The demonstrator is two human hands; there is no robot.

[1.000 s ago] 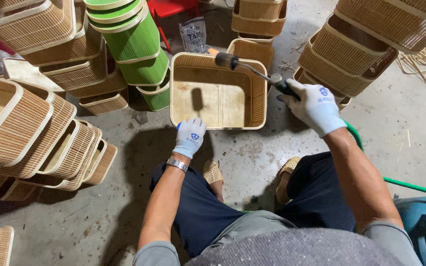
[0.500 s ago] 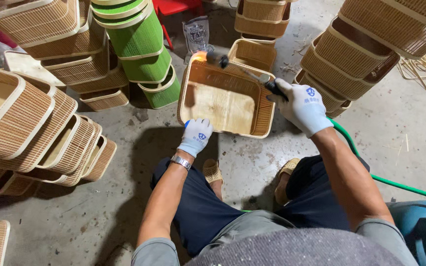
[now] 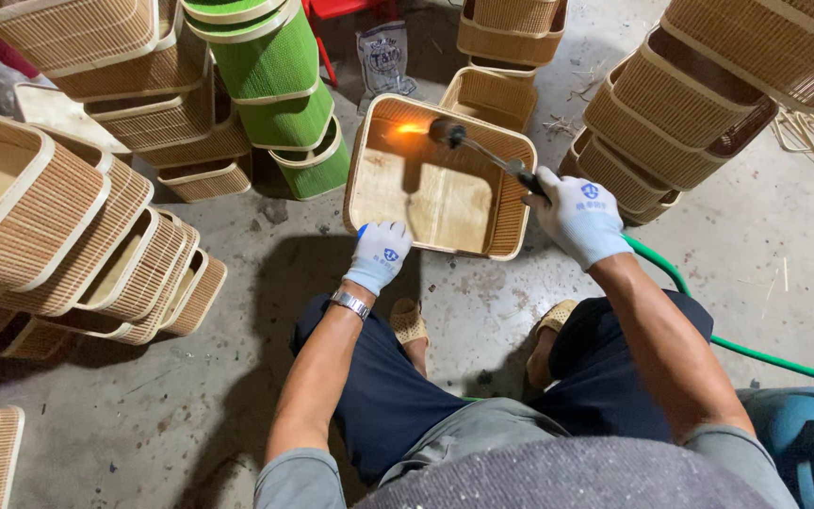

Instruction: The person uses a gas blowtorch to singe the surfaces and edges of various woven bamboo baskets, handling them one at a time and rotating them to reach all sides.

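The woven basket point(image 3: 440, 179) stands tilted on the concrete floor point(image 3: 237, 377), just in front of the person's knees, with its open side turned up toward the camera. The left hand point(image 3: 378, 256), in a white glove, is closed over the near rim of the basket and pinches it to keep it propped. The right hand point(image 3: 578, 219), also gloved, is wrapped tight around the handle of a gas torch point(image 3: 482, 151); the torch head reaches over the far wall from the right, and an orange flame glows inside near the far left corner.

The basket looks light and rather stiff, with thin woven walls that could scorch or dent, so the thick pale rim seems the safest place to hold. A green hose point(image 3: 699, 320) runs back from the right hand past the right knee.

Room is narrow: stacked baskets point(image 3: 680, 94) stand close on the right of the grip, green baskets point(image 3: 284, 85) and more stacks point(image 3: 77, 226) on the left. Only the floor near the sandals point(image 3: 410, 320) is open.
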